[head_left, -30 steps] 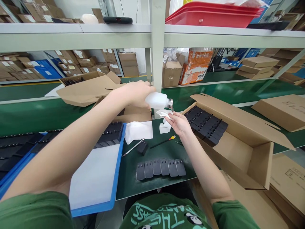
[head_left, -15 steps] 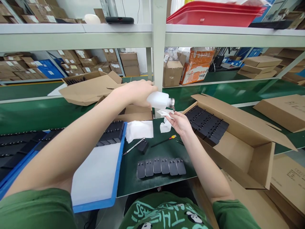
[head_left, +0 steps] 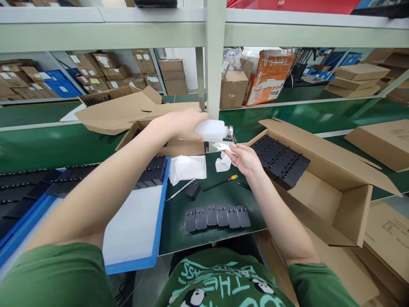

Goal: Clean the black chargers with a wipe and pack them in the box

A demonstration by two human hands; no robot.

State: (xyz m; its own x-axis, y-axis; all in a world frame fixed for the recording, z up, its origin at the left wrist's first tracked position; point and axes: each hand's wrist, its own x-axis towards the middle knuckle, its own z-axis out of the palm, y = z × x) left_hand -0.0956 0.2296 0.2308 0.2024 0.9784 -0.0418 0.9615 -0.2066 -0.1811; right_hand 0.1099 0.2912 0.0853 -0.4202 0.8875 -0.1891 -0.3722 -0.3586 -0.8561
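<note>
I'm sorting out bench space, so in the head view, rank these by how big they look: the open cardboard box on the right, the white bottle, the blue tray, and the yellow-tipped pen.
1. open cardboard box and blue tray: both large; nearness and cropping make ranking unsure
2. white bottle, held in the left hand
3. yellow-tipped pen

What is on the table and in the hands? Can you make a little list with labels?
left hand: holds a white bottle tipped sideways, metal tip toward the right
right hand: holds a white cloth just under the bottle's tip
mat: row of six dark grey parts, a black pen, a folded white sheet
blue tray: black parts at its far end, white foam in front
open box: black parts packed inside, on the right
</note>
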